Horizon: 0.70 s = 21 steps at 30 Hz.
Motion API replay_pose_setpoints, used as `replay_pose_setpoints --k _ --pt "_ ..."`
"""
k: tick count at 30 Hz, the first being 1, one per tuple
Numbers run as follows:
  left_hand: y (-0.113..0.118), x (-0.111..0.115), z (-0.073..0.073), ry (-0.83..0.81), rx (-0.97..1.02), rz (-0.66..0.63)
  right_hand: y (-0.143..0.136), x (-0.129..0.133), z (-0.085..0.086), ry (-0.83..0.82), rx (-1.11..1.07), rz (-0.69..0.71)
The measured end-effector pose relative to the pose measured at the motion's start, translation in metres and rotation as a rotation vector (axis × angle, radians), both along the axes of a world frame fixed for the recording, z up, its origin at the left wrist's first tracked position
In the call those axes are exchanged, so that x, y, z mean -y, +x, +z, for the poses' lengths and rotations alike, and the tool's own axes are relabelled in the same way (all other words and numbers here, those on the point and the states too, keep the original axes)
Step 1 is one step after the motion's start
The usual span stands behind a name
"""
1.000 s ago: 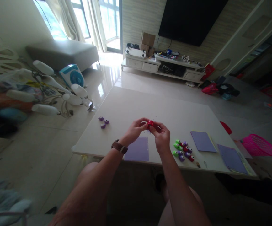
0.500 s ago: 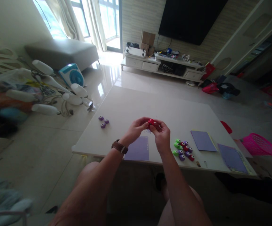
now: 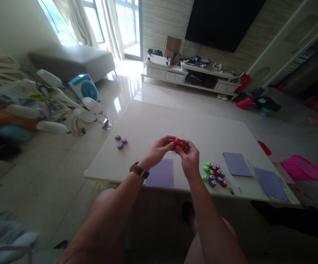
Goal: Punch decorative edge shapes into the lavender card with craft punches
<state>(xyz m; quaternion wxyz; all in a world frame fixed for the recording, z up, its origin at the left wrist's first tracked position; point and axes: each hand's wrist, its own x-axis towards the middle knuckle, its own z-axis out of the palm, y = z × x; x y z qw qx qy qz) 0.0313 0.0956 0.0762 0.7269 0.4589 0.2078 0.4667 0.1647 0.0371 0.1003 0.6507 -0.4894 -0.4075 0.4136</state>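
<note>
Above the white table, my left hand and my right hand are both closed on a small red craft punch. The fingers of both hands wrap its sides, with the thumbs toward me. Beneath my hands lies a purple sheet of paper with small cut-outs along its right edge. Tiny purple paper bits show on the table just past the sheet, partly hidden by my hands. Whether any paper is inside the punch, I cannot tell.
Several green, red and purple punches cluster right of my right hand; three purple punches stand at the left. Purple paper stacks lie further right on the white table. A pink basket is beyond the right edge.
Almost nothing differs. The red punch has shifted very slightly within my fingers, and both hands keep their hold on it.
</note>
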Motion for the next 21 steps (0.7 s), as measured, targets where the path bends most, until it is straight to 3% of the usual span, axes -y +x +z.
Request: replay_pose_setpoints --k 21 --pt "0.0 0.0048 0.0025 0.028 -0.088 0.039 0.0012 -0.0026 -0.0049 -0.024 0.033 0.035"
